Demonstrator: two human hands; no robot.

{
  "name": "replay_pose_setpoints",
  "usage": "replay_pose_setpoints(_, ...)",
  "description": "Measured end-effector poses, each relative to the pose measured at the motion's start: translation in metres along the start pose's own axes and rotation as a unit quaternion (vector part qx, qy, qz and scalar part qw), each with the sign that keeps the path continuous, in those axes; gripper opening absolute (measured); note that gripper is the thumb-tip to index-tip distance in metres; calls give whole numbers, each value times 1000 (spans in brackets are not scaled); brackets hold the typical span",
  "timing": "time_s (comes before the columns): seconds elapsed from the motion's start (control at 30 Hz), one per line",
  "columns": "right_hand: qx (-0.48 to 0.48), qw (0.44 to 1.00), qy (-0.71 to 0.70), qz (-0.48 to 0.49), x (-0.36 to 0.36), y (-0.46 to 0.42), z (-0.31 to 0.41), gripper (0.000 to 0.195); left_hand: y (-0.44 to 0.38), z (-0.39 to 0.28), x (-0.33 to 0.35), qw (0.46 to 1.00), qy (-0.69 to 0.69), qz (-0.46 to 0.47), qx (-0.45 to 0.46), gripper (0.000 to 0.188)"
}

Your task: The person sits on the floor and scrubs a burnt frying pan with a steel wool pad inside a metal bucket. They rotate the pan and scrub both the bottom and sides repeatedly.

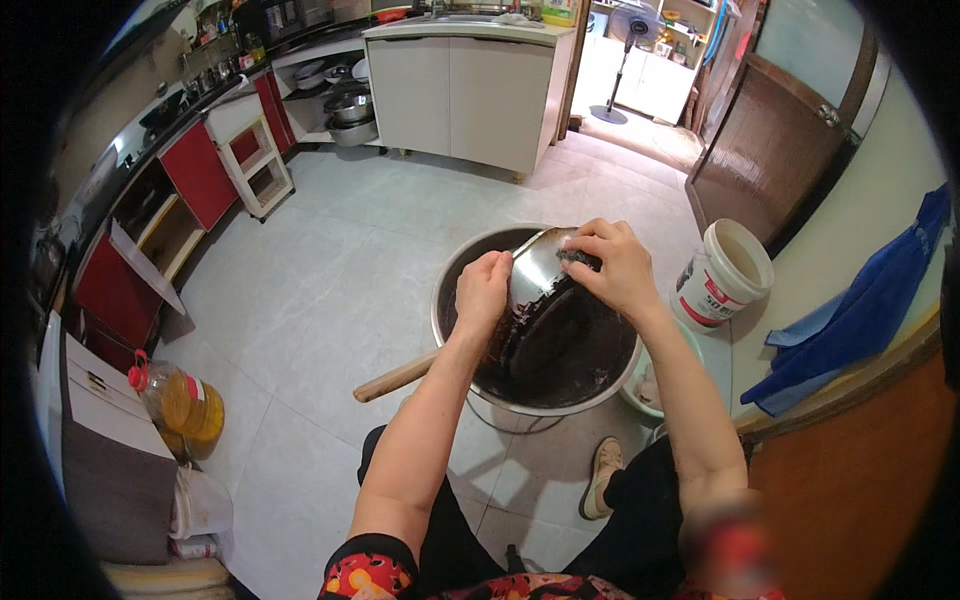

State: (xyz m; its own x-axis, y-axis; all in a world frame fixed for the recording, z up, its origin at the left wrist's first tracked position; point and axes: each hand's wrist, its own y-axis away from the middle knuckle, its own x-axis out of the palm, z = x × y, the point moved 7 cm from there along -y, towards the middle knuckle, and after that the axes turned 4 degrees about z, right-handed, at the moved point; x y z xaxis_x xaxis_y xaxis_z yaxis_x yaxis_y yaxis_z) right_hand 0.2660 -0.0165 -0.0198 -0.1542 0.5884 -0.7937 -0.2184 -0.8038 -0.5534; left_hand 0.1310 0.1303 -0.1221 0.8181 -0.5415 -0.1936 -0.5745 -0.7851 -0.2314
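A pan with a shiny upper part and a black, crusted lower part stands tilted in a large round metal basin. My left hand grips the pan's left rim. In my right hand is a dark scouring pad, pressed on the pan near its upper right edge. A wooden handle sticks out past the basin's lower left rim; where it joins the pan is hidden behind my left forearm. Dark liquid seems to lie in the basin.
A green basin and a white bucket stand to the right. Blue cloths hang on the right wall. At left are a plastic oil jug and a white container. Cabinets and an open door lie ahead.
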Motion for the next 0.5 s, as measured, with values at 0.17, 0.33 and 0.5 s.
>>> replay_pose_setpoints(0.17,71,996,27,38,3,-12,-33,17,0,-2,3,1000,-17,7,10,39)
replay_pose_setpoints(0.33,31,997,30,63,7,-19,-13,15,-3,4,1,1000,-18,8,6,39)
replay_pose_setpoints(0.5,26,991,90,94,8,-29,-13,15,-1,2,5,999,-31,1,19,39)
